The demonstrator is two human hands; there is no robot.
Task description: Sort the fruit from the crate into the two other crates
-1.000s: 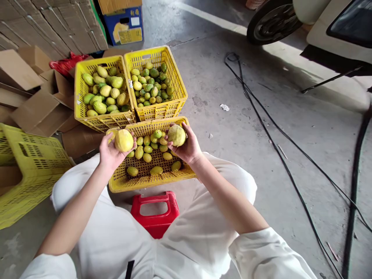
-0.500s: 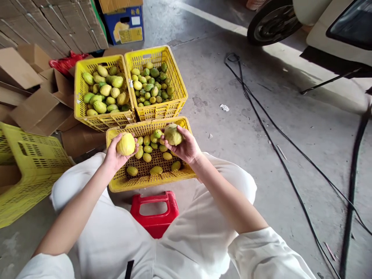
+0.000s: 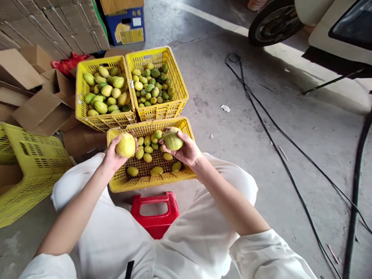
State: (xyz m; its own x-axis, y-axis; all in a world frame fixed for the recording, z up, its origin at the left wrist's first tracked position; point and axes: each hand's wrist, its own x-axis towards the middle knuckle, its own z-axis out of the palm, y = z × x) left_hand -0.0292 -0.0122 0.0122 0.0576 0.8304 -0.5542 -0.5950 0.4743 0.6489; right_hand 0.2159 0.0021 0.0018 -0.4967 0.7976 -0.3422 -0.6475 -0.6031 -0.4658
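A: What is on the left?
B: The left box (image 3: 107, 122). It is past the left hand (image 3: 112, 154), and that hand is nearer to it than the other one.
A: What does the left hand have?
B: The yellow fruit (image 3: 126, 145). The thumb is on the left side and the tips peek out on the right. The fingers are bent around it, as wide apart as the fruit is fat.
A: Which way is it long?
B: I can't tell. It looks almost round.
A: What is in the middle?
B: The low box (image 3: 157, 181). It is under both hands, with small fruits (image 3: 147, 158) in it. Both big fruits are up over it, one at each side, with a gap between them.
A: And next?
B: The green fruit (image 3: 173, 139). It looks a bit longer from side to side, so its long way points at the other hand. I think so, but I'm not sure.
A: Who has it?
B: The right hand (image 3: 188, 150). The fruit is on the left of the palm. The thumb is on top, and the fingers bend round the far side and under, only as wide as the fruit.
A: And the right box (image 3: 165, 111)?
B: Past the low box. The right hand is nearer to it.
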